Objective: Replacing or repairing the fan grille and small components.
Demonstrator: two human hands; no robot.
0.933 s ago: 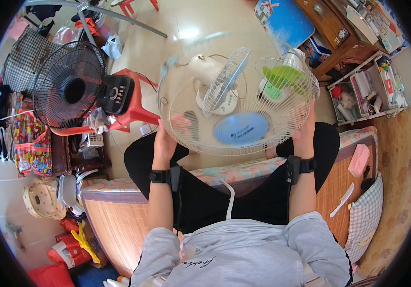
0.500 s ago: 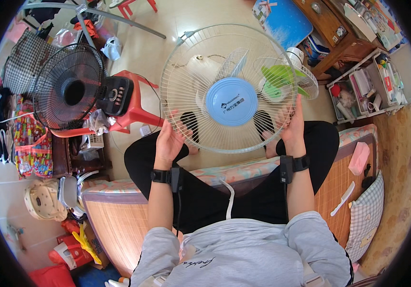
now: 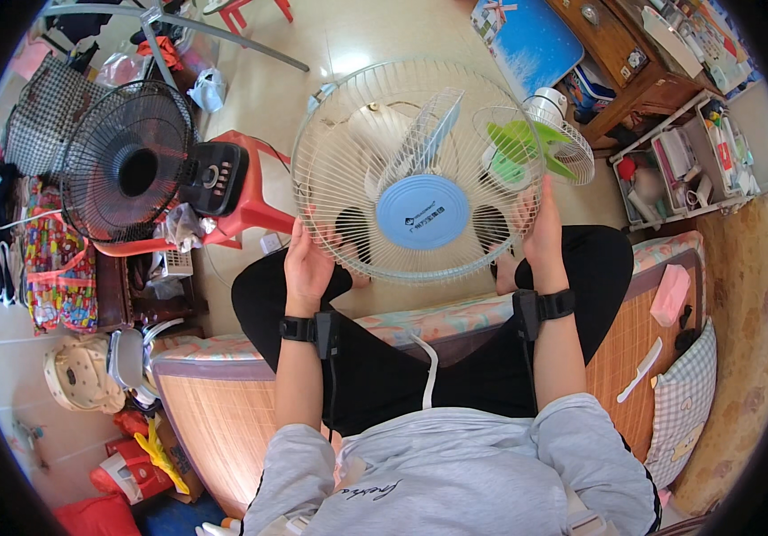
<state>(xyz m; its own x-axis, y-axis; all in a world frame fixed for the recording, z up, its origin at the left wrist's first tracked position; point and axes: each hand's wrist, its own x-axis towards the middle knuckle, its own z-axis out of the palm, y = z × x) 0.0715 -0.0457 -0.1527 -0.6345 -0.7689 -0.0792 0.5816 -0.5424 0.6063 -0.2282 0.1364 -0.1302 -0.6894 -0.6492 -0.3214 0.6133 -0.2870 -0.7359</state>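
A round wire fan grille (image 3: 348, 243) with a blue centre disc (image 3: 421, 211) is held up before my knees. My left hand (image 3: 309, 263) grips its rim at the left, and my right hand (image 3: 541, 228) grips it at the right. Fingers of both hands show partly through the wires. Behind the grille, pale translucent fan blades (image 3: 436, 129) and a white rounded fan part (image 3: 379, 129) show through; how they join is hidden. To the right stands a small white fan with green blades (image 3: 562, 161), partly behind the grille.
At the left, a black fan (image 3: 138, 170) rests on a red plastic stool (image 3: 254, 192). A wooden cabinet (image 3: 621, 54) and a storage rack (image 3: 670, 174) stand at the right. I sit on a mat-covered bed (image 3: 214, 406); a white knife-shaped thing (image 3: 641, 370) and pink pack (image 3: 671, 295) lie beside me.
The grille has shifted slightly left and tilted, its far edge and blue disc coming lower in view. Both hands have moved a little left with it, still gripping the rim.
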